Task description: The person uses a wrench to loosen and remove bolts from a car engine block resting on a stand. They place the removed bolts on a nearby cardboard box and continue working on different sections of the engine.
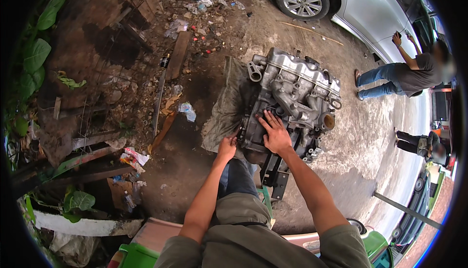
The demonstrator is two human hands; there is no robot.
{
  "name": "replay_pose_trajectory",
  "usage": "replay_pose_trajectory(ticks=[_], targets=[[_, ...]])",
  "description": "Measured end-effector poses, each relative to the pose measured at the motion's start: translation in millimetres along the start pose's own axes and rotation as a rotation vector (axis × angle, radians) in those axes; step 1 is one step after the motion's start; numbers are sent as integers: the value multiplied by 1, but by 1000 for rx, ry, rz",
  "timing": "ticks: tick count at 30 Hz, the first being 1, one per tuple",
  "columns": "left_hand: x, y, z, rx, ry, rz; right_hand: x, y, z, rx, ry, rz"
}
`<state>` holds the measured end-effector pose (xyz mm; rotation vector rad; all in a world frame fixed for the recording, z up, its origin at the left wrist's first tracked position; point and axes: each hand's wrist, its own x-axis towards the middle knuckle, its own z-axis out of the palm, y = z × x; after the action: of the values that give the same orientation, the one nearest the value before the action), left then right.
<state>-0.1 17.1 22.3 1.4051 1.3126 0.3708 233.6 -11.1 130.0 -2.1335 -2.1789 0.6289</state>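
A car engine lies in front of me, with a silvery ribbed cover along its far side and a curved manifold over the middle. My right hand rests on the dark engine block, its fingers spread and nothing in them. At the block's left near edge, my left hand is closed, thumb and fingers pressed together. A thin dark shape reaches from its fingertips to the engine's side; what it is I cannot make out. Under the engine's left side spreads a grey-green cloth.
A silver car stands at the far right, with a person beside it and another person farther right. Wooden boards, litter and scrap metal cover the left ground. A dark metal bracket juts out near my legs.
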Motion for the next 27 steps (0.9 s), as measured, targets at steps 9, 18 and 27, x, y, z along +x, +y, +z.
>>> replay_pose_trajectory(ticks=[9, 18, 27], targets=[[-2, 22, -8, 77, -70, -40, 1, 1, 1, -6, -14, 8], [3, 38, -13, 104, -173, 2, 1, 1, 2, -18, -22, 11], [80, 142, -28, 742, -653, -189, 0, 0, 0, -11, -18, 8]])
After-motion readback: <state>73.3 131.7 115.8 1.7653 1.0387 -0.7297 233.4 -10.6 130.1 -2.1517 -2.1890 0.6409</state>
